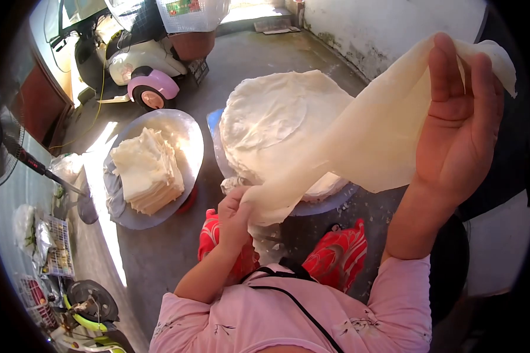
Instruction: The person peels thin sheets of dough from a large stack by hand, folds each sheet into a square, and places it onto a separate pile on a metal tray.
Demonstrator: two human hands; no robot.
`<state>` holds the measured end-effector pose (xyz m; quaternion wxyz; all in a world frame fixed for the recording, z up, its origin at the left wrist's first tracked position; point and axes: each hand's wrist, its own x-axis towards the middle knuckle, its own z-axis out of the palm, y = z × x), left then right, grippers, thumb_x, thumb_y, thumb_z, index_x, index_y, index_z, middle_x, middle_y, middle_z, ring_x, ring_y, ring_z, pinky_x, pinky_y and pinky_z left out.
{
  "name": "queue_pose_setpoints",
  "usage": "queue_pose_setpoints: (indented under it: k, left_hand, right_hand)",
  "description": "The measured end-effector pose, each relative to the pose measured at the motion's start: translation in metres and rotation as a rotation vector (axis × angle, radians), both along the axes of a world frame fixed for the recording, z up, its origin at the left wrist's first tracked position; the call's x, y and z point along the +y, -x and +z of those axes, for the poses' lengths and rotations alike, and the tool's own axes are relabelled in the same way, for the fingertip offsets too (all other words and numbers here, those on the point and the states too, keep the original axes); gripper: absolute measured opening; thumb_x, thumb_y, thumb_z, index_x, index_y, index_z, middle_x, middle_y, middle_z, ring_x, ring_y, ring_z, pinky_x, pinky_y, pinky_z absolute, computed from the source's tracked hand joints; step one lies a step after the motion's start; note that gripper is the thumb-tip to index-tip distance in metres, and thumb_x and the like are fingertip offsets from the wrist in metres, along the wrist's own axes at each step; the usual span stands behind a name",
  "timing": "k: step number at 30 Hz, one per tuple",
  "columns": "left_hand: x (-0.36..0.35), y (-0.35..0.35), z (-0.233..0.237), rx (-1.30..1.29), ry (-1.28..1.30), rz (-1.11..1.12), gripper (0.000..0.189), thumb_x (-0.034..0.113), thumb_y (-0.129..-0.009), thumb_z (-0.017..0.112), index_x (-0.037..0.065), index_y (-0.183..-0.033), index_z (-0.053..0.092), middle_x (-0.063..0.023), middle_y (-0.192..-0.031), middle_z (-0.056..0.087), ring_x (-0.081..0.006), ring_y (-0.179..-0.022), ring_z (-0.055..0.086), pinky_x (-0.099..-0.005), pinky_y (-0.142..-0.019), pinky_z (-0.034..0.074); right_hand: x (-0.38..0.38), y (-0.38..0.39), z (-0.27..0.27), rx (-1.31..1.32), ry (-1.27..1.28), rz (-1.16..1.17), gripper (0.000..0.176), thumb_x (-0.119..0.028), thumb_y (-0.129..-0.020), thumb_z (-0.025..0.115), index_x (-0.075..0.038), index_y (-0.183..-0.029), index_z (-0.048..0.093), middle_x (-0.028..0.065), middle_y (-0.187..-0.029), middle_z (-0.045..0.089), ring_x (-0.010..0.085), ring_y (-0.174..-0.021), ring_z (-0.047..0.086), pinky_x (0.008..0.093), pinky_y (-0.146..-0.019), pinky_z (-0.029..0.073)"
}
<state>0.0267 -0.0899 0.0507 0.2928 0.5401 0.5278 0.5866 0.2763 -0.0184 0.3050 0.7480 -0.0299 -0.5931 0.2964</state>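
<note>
Cream-coloured and thin, the sheet (383, 132) is pinched by the left hand (234, 215) at 7 o'clock and draped over the unclenched right hand (456, 129) at 2; it looks light, limp and easily torn, best held by its edges. Beyond, a square stack (146, 172) is set on a metal tray (189, 138) at 9, a round stack (277, 112) at 12, over grey floor (241, 50), with a scooter (138, 67) parked at 10.

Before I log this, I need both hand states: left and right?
Left hand: closed, pinching one end of the thin dough-like sheet.
Right hand: open, sheet against its raised fingers.
</note>
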Motion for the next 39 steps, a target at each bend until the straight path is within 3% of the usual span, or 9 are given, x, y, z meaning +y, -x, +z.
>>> queue_pose_setpoints:
  k: [3, 6, 11, 14, 21, 28, 36, 38, 39]
  left_hand:
    - [0.003, 0.030, 0.015, -0.814, 0.348, -0.313, 0.034, 0.014, -0.085, 0.056, 0.000, -0.116, 0.054, -0.0089, -0.104, 0.064, -0.0200, -0.092, 0.062, -0.0325, -0.082, 0.048]
    - [0.012, 0.045, 0.030, -1.267, 0.464, -0.380, 0.035, 0.017, -0.086, 0.054, -0.001, -0.116, 0.054, -0.0104, -0.106, 0.063, -0.0210, -0.094, 0.061, -0.0352, -0.084, 0.049]
    - [0.050, 0.077, 0.035, -1.314, 0.459, -0.385, 0.034, 0.020, -0.087, 0.055, 0.001, -0.115, 0.054, -0.0114, -0.112, 0.061, -0.0244, -0.104, 0.058, -0.0403, -0.090, 0.046]
    - [0.106, 0.111, 0.031, -1.242, 0.362, -0.473, 0.027, 0.015, -0.086, 0.055, 0.000, -0.110, 0.055, -0.0118, -0.108, 0.062, -0.0238, -0.101, 0.059, -0.0451, -0.089, 0.046]
    - [0.151, 0.086, 0.082, -0.629, 0.044, -0.126, 0.030, 0.012, -0.081, 0.063, 0.003, -0.109, 0.055, -0.0043, -0.097, 0.063, -0.0118, -0.087, 0.058, -0.0276, -0.079, 0.045]
    - [0.142, 0.081, -0.035, -0.202, 0.426, 0.031, 0.028, 0.010, -0.084, 0.056, -0.004, -0.108, 0.054, -0.0056, -0.088, 0.063, -0.0095, -0.072, 0.057, -0.0230, -0.067, 0.044]
    - [0.129, 0.089, -0.067, -0.211, 0.522, 0.082, 0.028, 0.009, -0.083, 0.055, -0.003, -0.108, 0.055, -0.0099, -0.093, 0.061, -0.0175, -0.077, 0.059, -0.0304, -0.072, 0.047]
    - [0.130, 0.085, -0.071, 0.607, 0.299, 0.395, 0.032, 0.009, -0.078, 0.059, 0.000, -0.109, 0.055, -0.0166, -0.106, 0.056, -0.0279, -0.095, 0.055, -0.0399, -0.083, 0.044]
    - [0.126, 0.073, -0.056, 0.728, 0.118, 0.412, 0.038, 0.011, -0.074, 0.062, 0.001, -0.110, 0.054, -0.0204, -0.114, 0.051, -0.0364, -0.108, 0.045, -0.0462, -0.092, 0.038]
  right_hand:
    - [-0.001, -0.008, 0.002, -0.045, 0.010, 0.020, 0.020, -0.014, -0.091, 0.052, -0.001, -0.105, 0.059, 0.0115, -0.108, 0.061, 0.0264, -0.104, 0.060, 0.0340, -0.094, 0.048]
    - [0.020, -0.023, -0.002, 0.095, 0.310, -0.106, 0.011, -0.013, -0.082, 0.067, -0.008, -0.088, 0.060, 0.0021, -0.082, 0.062, 0.0129, -0.073, 0.061, 0.0214, -0.060, 0.046]
    - [0.084, -0.046, -0.031, 0.135, 0.715, -0.260, 0.015, -0.018, -0.079, 0.070, -0.011, -0.085, 0.057, -0.0012, -0.085, 0.059, 0.0106, -0.082, 0.055, 0.0225, -0.066, 0.043]
    - [0.126, -0.068, -0.047, 0.131, 0.793, -0.135, 0.016, -0.017, -0.080, 0.068, -0.011, -0.086, 0.055, -0.0002, -0.088, 0.057, 0.0128, -0.084, 0.056, 0.0260, -0.074, 0.048]
    - [0.128, -0.116, -0.110, 0.269, 0.852, -0.051, 0.015, -0.015, -0.081, 0.065, -0.010, -0.091, 0.054, 0.0017, -0.088, 0.058, 0.0147, -0.082, 0.059, 0.0306, -0.076, 0.053]
    - [0.098, -0.145, -0.310, 0.325, 1.451, -0.122, 0.020, -0.010, -0.079, 0.065, -0.008, -0.098, 0.056, 0.0028, -0.085, 0.061, 0.0150, -0.077, 0.060, 0.0277, -0.065, 0.053]
    - [0.081, -0.140, -0.343, 0.568, 1.552, -0.012, 0.021, -0.013, -0.079, 0.067, -0.007, -0.098, 0.059, 0.0035, -0.085, 0.060, 0.0156, -0.078, 0.059, 0.0277, -0.064, 0.051]
    - [0.081, -0.142, -0.347, 0.648, 1.578, -0.047, 0.021, -0.015, -0.080, 0.068, -0.008, -0.097, 0.059, 0.0030, -0.084, 0.060, 0.0153, -0.078, 0.059, 0.0274, -0.064, 0.051]
    - [0.083, -0.143, -0.354, 0.716, 1.620, -0.029, 0.021, -0.019, -0.080, 0.068, -0.009, -0.096, 0.059, 0.0019, -0.083, 0.060, 0.0143, -0.078, 0.058, 0.0262, -0.062, 0.048]
